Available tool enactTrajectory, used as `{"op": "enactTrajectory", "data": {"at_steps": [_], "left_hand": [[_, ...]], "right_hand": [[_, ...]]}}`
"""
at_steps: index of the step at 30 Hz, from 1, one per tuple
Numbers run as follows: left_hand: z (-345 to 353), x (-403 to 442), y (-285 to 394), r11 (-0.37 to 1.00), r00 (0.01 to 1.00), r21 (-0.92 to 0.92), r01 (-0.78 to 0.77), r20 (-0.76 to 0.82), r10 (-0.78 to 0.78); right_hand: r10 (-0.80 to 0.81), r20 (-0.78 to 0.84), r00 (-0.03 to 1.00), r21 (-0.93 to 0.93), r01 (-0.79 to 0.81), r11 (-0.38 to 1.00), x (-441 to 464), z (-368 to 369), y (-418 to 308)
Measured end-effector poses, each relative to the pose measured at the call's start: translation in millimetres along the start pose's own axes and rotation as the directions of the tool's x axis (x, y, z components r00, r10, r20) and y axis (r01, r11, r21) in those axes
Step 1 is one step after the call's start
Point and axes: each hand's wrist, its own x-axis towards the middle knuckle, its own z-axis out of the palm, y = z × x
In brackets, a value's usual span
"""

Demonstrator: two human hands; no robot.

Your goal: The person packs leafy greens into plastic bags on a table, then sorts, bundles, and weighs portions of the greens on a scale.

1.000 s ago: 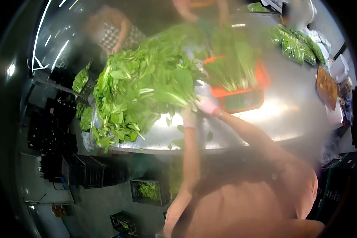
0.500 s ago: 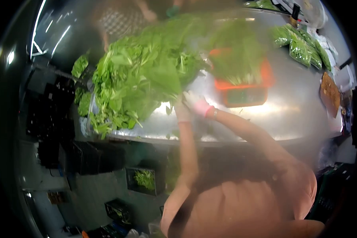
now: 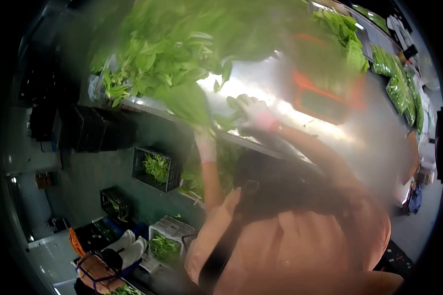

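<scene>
My left hand (image 3: pixel 205 146), in a white glove with a pink cuff, is closed round the stems of a bunch of leafy greens (image 3: pixel 187 104) at the table's front edge. Its broad leaves point up and away. My right hand (image 3: pixel 258 115), gloved alike, is over the steel table with its fingers curled on a few loose green leaves (image 3: pixel 230 120). Beyond my hands spreads a big heap of leafy greens (image 3: pixel 157 61), blurred at the top. The far fingers of both hands are partly smeared.
An orange basket (image 3: pixel 325 101) with greens stands on the steel table (image 3: pixel 379 113) to the right. Bagged greens (image 3: pixel 401 93) lie farther right. Below on the floor are a black crate (image 3: pixel 170 172) with greens, a white crate (image 3: pixel 170 228) and a seated or bending person (image 3: pixel 101 270).
My view has turned and shifted left and down. My hands, close together before, are now apart; the left has drawn a bunch of greens back over the table's edge.
</scene>
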Motion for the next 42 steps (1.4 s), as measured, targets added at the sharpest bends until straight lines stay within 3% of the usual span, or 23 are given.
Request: {"op": "enactTrajectory", "data": {"at_steps": [5,7,8,11,12,13,14,15,17,18,19,21,24,28,29,31,33,35,36,37,39,41,42], "left_hand": [[-18.9,-34.2,-5.9,0.995,0.98,-0.013,-0.095,-0.176,0.091],[-50.0,-43.8,-7.5,0.983,0.947,0.042,-0.179,-0.263,0.184],[-71.0,-50.7,-9.4,0.975,0.933,-0.09,-0.204,-0.32,0.166],[-137.4,-59.4,-14.8,0.906,0.893,-0.325,-0.272,-0.435,0.112],[-151.2,-64.9,-19.7,0.959,0.815,0.05,-0.277,-0.517,0.262],[-167.3,-66.0,-23.7,0.965,0.78,0.124,-0.232,-0.568,0.26],[-181.2,-65.9,-30.7,0.975,0.762,0.123,-0.182,-0.609,0.219],[-190.9,-66.1,-36.6,0.984,0.741,0.122,-0.133,-0.647,0.181],[-213.1,-68.3,-60.0,0.963,0.755,0.268,-0.035,-0.624,0.201],[-236.3,-64.3,-80.5,0.91,0.779,0.412,0.05,-0.586,0.222],[-229.7,-67.3,-80.9,0.778,0.732,0.55,0.303,-0.657,0.18],[-214.4,-73.1,-80.4,0.28,0.618,0.615,0.737,-0.781,0.09],[-173.1,-69.6,-30.3,0.377,0.613,0.618,0.69,-0.776,0.148],[-114.0,-34.3,35.9,0.516,0.654,0.802,0.3,-0.567,0.5],[-105.1,-16.2,46.3,0.572,0.673,0.816,0.081,-0.468,0.572],[-45.2,12.2,82.8,0.698,0.733,0.701,-0.145,-0.398,0.552],[8.6,44.6,94.5,0.668,0.806,0.658,-0.347,-0.155,0.571],[67.8,80.1,89.9,0.725,0.913,0.573,-0.382,0.113,0.392],[95.7,100.7,74.2,0.76,0.912,0.505,-0.409,0.259,0.318],[123.5,117.2,60.2,0.618,0.873,0.622,-0.481,0.406,0.271],[168.9,158.0,10.9,0.469,0.761,0.609,-0.639,0.587,0.274],[215.2,170.9,-12.9,0.155,0.671,0.659,-0.736,0.677,0.303],[237.4,177.0,-20.9,0.125,0.692,0.695,-0.708,0.649,0.315]], "right_hand": [[-0.244,0.003,0.97,-0.135,0.242,0.961,19.1,56.8,-1.0],[0.013,0.043,0.999,0.027,-0.014,1.0,29.3,72.7,-1.2],[0.142,0.068,0.988,0.191,-0.153,0.97,33.6,62.2,-10.1],[0.144,0.318,0.937,0.417,-0.275,0.866,44.5,29.5,-48.2],[0.019,0.261,0.965,0.455,-0.14,0.879,40.8,39.4,-57.8],[-0.105,0.201,0.974,0.487,-0.007,0.874,37.3,35.9,-77.3],[-0.195,0.381,0.904,0.538,-0.045,0.842,35.6,27.7,-89.9],[-0.278,0.373,0.885,0.486,0.069,0.871,36.4,36.9,-95.5],[-0.134,0.322,0.937,0.335,0.02,0.942,53.4,31.5,-93.3],[-0.141,0.152,0.978,0.155,0.117,0.981,68.5,56.5,-71.0],[-0.229,-0.073,0.971,-0.069,0.224,0.972,80.0,47.8,-54.0],[-0.321,-0.199,0.926,-0.402,0.222,0.888,104.7,49.6,-14.9],[-0.334,0.006,0.942,-0.22,0.327,0.919,126.2,61.4,31.6],[-0.117,0.192,0.974,-0.082,0.135,0.987,129.8,57.2,25.9],[-0.125,0.081,0.989,0.102,0.116,0.988,124.0,75.1,27.2],[-0.04,0.178,0.983,0.438,-0.042,0.898,99.2,30.6,-26.7],[-0.288,0.425,0.858,0.577,-0.012,0.816,73.8,14.9,-48.8],[-0.438,0.492,0.752,0.706,-0.051,0.707,51.1,10.9,-52.7],[-0.27,0.493,0.827,0.659,-0.152,0.737,50.1,3.1,-44.6],[-0.092,0.48,0.872,0.613,-0.259,0.747,51.2,-12.0,-36.9],[0.219,0.167,0.961,0.578,-0.275,0.768,59.4,5.8,16.0],[0.553,-0.051,0.831,0.696,-0.368,0.617,64.3,-4.1,55.1],[0.652,-0.165,0.74,0.689,-0.386,0.613,66.3,1.8,79.1]]}}
